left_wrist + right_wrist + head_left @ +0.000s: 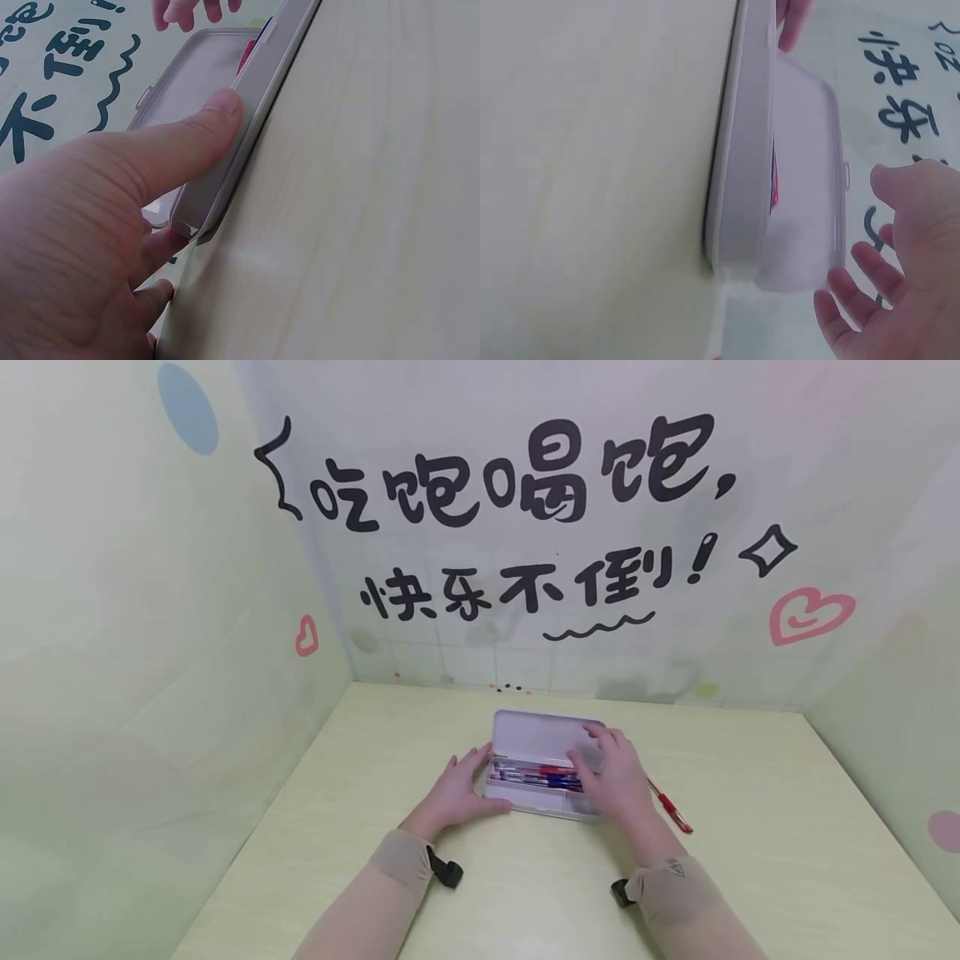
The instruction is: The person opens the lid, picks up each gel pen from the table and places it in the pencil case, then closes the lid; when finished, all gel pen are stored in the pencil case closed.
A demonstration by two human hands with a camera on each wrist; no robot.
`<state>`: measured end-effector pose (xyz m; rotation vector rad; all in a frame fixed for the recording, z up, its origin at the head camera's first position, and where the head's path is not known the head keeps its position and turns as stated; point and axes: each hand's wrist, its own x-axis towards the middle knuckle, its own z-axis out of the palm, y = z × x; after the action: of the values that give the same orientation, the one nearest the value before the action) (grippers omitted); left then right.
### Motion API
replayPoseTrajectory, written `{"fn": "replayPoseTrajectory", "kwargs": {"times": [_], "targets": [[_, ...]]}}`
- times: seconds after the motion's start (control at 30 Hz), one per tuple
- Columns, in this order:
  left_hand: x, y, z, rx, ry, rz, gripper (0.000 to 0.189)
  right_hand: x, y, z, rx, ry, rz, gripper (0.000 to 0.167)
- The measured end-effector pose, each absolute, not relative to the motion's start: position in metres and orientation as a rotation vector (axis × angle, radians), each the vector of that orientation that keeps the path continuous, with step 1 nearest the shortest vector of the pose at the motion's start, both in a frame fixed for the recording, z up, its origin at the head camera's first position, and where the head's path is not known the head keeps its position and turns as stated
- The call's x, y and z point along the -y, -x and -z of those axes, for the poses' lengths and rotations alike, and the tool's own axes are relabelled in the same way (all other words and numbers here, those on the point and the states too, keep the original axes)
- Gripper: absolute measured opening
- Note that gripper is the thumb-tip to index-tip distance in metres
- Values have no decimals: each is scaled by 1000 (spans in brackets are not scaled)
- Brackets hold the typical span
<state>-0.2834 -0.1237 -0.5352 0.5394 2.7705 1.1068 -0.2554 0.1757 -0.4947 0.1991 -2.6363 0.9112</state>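
Note:
A pale pencil case [525, 796] stands on the table with its hinged lid [534, 733] raised at the back. Inside lie several pens [543, 777] with red and blue parts, in the rear compartment. My left hand [452, 795] grips the case's left end, its thumb on the front wall and a finger round the end, as the left wrist view shows. Beside the right part of the lid hovers my right hand [619, 777], fingers spread and loosely bent; in the right wrist view its fingertips [838, 279] come close to the lid's edge, contact unclear.
A red pen [675, 814] lies on the table just right of the right hand, partly behind it. Pale printed walls [480, 652] with black lettering enclose the light wooden table [757, 827] at the back and both sides.

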Motion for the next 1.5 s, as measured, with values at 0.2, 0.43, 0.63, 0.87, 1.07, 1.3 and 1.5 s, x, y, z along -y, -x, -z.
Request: {"fn": "replayPoseTrajectory", "kwargs": {"times": [0.2,0.43,0.63,0.87,1.07,1.3,1.5], "targets": [[124,283,536,-2762,-525,-1112,121,-204,250,497,2677,-67,-943,76],[124,282,535,-2761,-526,-1116,120,-235,240,502,2713,71,-1009,85],[124,283,538,-2765,-529,-1106,121,-257,230,505,2704,142,-1044,91],[124,284,541,-2756,-513,-1109,122,-276,224,513,2743,201,-1101,97],[125,285,539,-2753,-496,-1121,122,-283,224,516,2771,215,-1105,98],[126,285,539,-2750,-497,-1125,123,-285,225,519,2852,227,-1048,95],[125,285,538,-2750,-510,-1121,122,-287,222,520,2910,170,-896,83]]}}
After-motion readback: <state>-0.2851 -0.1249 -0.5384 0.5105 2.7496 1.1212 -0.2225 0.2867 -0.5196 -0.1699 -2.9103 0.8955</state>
